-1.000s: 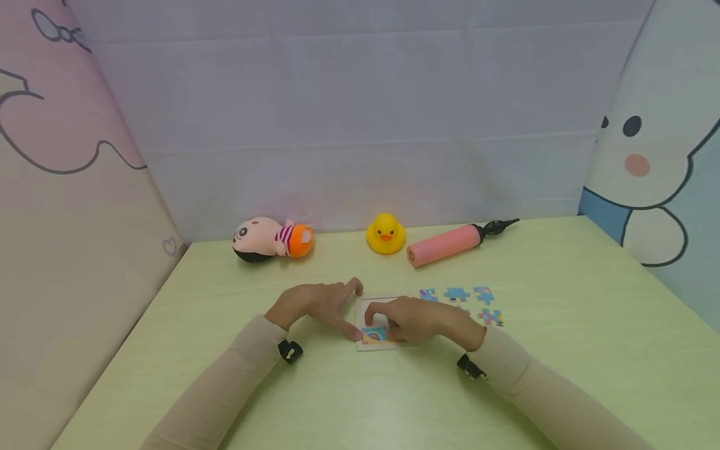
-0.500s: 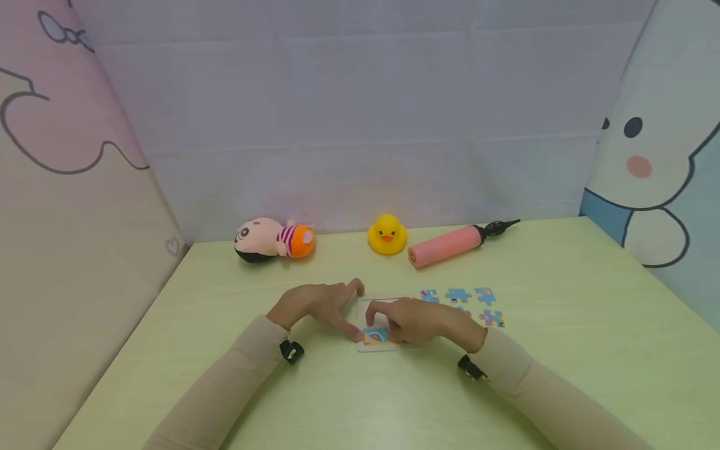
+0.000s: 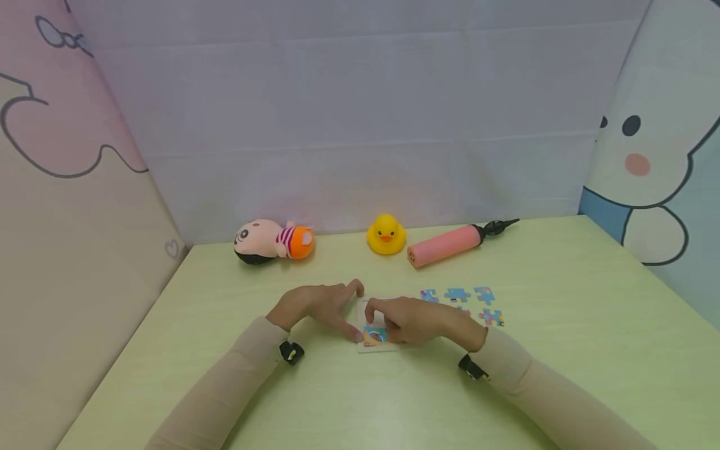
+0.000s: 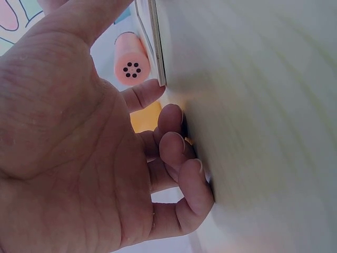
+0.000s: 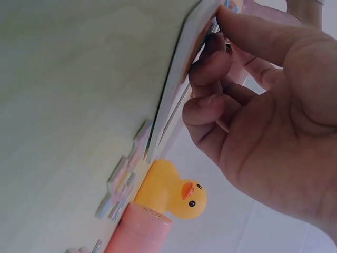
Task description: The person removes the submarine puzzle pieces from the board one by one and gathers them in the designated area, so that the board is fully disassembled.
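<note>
In the head view, a pale puzzle tray (image 3: 378,349) lies mid-table, partly hidden under my right hand. My left hand (image 3: 326,304) holds its left side, thumb at the near corner and index finger at the far one. The left wrist view shows the index fingertip against the tray's corner (image 4: 161,79) and the other fingers bent down to the table. My right hand (image 3: 413,320) is over the tray, its thumb and fingers around a blue-and-orange puzzle piece (image 3: 374,337) at the near left corner. In the right wrist view, these fingers partly cover the piece.
Several loose puzzle pieces (image 3: 458,294) lie right of the tray, some hidden behind my right hand. Along the back are a doll (image 3: 274,241), a yellow rubber duck (image 3: 386,235) and a pink hand pump (image 3: 445,245) with a black nozzle. A grey-white wall panel (image 3: 360,112) stands behind.
The puzzle piece under my right fingers has shifted slightly, with its orange part now reaching higher on the left. Both hands stay nearly in place.
</note>
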Demonstrator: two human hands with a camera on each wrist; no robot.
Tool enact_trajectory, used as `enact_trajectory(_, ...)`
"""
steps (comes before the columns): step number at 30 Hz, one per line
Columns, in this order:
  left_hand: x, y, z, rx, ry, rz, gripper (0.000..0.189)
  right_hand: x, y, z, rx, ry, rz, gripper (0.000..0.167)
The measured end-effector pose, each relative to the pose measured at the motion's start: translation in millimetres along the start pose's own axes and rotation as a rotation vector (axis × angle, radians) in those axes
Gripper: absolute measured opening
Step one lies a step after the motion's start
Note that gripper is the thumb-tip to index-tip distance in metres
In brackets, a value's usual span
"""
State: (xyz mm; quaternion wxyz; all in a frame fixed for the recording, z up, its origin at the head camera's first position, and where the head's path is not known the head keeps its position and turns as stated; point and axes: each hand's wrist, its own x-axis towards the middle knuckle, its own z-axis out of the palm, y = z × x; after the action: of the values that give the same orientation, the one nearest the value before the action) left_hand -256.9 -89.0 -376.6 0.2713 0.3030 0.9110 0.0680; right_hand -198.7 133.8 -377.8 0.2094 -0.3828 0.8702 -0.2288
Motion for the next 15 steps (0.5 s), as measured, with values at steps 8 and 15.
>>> enact_trajectory(8, 0.1, -0.1, 0.4, 0.007, 0.006, 0.007, 0.083, 2.0, 0.2, -0.3, -0.071, 0.054, -0.047, 0.025)
enact_trajectory(15, 0.0, 0.5, 0.1, 0.012, 0.001, -0.004, 0.081, 2.8, -4.7, -0.5, -0.051, 0.104, -0.103, 0.014)
